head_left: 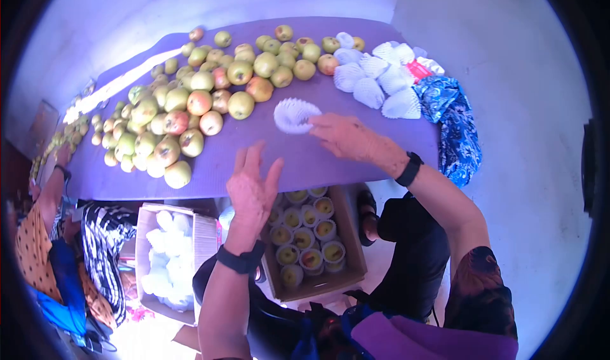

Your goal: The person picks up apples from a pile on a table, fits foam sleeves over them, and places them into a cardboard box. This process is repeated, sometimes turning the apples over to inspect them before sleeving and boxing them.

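My right hand (349, 139) pinches the right edge of a white foam net sleeve (294, 116) over the purple tabletop. The sleeve looks rounded and open at the top; I cannot make out anything inside it. My left hand (253, 185) hovers at the table's front edge, fingers apart and holding nothing. A large heap of green and reddish apples (202, 80) lies left of the sleeve, its closest apple (241, 105) just beyond my left hand. More foam net sleeves (368, 93) are piled to the right.
Below the table a cardboard box (359, 249) holds apples in foam nets. Beside it stands another carton (206, 239) full of white foam nets. A blue patterned cloth (460, 134) hangs over the right edge. Another person's arm (51, 188) reaches toward apples at far left.
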A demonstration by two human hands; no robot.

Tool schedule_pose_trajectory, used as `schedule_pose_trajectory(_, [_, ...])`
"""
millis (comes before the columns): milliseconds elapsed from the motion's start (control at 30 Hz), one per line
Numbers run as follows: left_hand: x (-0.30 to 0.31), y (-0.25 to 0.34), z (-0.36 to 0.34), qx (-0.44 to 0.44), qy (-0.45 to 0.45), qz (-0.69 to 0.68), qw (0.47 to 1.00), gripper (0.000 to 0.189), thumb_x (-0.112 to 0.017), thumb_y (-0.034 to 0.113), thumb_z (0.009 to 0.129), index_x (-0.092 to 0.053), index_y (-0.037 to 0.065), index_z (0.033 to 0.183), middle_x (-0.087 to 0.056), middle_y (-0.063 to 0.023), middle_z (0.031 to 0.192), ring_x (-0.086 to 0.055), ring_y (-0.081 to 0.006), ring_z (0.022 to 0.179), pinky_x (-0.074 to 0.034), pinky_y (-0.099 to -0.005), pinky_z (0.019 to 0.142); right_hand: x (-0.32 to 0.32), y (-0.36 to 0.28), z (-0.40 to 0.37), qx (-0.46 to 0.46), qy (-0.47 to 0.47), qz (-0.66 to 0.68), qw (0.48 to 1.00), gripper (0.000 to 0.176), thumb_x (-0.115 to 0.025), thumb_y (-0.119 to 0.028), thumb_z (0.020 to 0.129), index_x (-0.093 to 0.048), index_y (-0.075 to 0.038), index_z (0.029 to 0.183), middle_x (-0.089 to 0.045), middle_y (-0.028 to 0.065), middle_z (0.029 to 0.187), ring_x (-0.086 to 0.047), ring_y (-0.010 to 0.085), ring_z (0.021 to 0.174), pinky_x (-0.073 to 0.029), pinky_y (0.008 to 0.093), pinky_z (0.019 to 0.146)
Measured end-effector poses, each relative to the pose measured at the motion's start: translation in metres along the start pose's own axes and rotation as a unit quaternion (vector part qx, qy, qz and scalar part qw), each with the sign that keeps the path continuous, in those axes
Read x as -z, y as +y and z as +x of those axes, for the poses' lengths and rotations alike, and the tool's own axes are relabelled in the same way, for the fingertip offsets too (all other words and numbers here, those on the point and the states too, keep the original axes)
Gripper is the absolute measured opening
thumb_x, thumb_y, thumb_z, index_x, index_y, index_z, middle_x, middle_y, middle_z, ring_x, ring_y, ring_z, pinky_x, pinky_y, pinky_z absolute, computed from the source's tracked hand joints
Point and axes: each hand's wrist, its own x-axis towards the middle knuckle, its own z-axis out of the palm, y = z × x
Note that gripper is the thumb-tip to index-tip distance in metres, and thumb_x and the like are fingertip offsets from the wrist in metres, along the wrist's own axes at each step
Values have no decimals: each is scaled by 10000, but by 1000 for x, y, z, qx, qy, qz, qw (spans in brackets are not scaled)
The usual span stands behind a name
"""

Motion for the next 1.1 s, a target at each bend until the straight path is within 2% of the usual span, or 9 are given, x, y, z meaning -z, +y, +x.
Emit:
schedule_pose_trajectory(67, [-3, 0, 4, -21, 61, 1, 998, 530, -729, 187, 768, -531, 50, 1240, -580, -162, 1123, -620, -286, 930, -501, -388, 673, 5, -25, 5, 40, -12, 3, 999, 145, -622, -61, 746, -618, -34, 888, -586, 96, 1087, -598, 281, 946, -506, 377, 781])
schedule_pose_trajectory(200, [-6, -3, 7, -82, 138, 64, 985, 639, -736, 171, 744, -469, 53, 1312, -542, -170, 1155, -592, -305, 986, -505, -400, 707, 1, -52, 9, 100, -21, 16, 995, 83, -620, -67, 710, -595, -41, 785, -582, 60, 1000, -600, 224, 891, -516, 330, 716])
schedule_pose_trajectory(300, [-1, -2, 8, -83, 108, 63, 989, 511, -714, 135, 742, -539, 74, 1218, -577, -146, 1057, -604, -326, 922, -506, -421, 706, -2, -60, 8, 115, -22, 38, 992, 85, -621, -77, 702, -586, -46, 773, -569, 53, 954, -593, 222, 858, -519, 322, 696])
schedule_pose_trajectory(367, [-1, -8, 8, -11, 12, 81, 997, 356, -697, 124, 743, -590, 102, 1081, -605, -114, 980, -619, -350, 846, -507, -427, 685, -2, -61, 6, 123, -16, 42, 991, 96, -622, -82, 697, -585, -46, 778, -563, 56, 948, -590, 225, 850, -520, 330, 691])
schedule_pose_trajectory(467, [-2, -10, 11, 21, 42, 140, 989, 237, -685, 128, 753, -599, 116, 973, -620, -94, 904, -625, -359, 775, -506, -433, 664, 1, -74, 2, 137, -34, 49, 989, 117, -624, -92, 686, -583, -50, 788, -561, 63, 958, -587, 233, 836, -522, 345, 688])
schedule_pose_trajectory(733, [0, -11, 6, -14, -42, 117, 992, 216, -698, 168, 781, -597, 112, 964, -655, -126, 858, -640, -356, 795, -503, -436, 652, -6, -65, -5, 107, -23, 66, 992, 136, -642, -111, 734, -601, -54, 850, -574, 83, 1085, -617, 250, 867, -532, 360, 707])
schedule_pose_trajectory(833, [5, -9, 7, 13, -69, 95, 993, 238, -714, 184, 775, -599, 102, 966, -658, -146, 807, -643, -364, 777, -501, -449, 650, 3, -60, -5, 60, -32, 151, 986, 124, -643, -101, 785, -617, -47, 893, -572, 92, 1155, -638, 244, 857, -538, 357, 698])
schedule_pose_trajectory(900, [9, -8, 7, 44, -85, 105, 990, 257, -723, 192, 767, -600, 96, 972, -655, -155, 773, -644, -369, 762, -499, -456, 648, 4, -56, 0, -53, 68, 322, 943, 115, -626, -83, 815, -629, -44, 924, -577, 105, 1188, -653, 236, 847, -541, 349, 690])
schedule_pose_trajectory(1100, [13, -9, -1, 53, -89, 125, 987, 256, -717, 252, 772, -637, 79, 943, -654, -169, 742, -646, -368, 730, -500, -440, 637, -6, -4, 27, -250, 134, 250, 926, 189, -611, -58, 805, -629, -16, 989, -653, 136, 990, -654, 258, 880, -522, 347, 758])
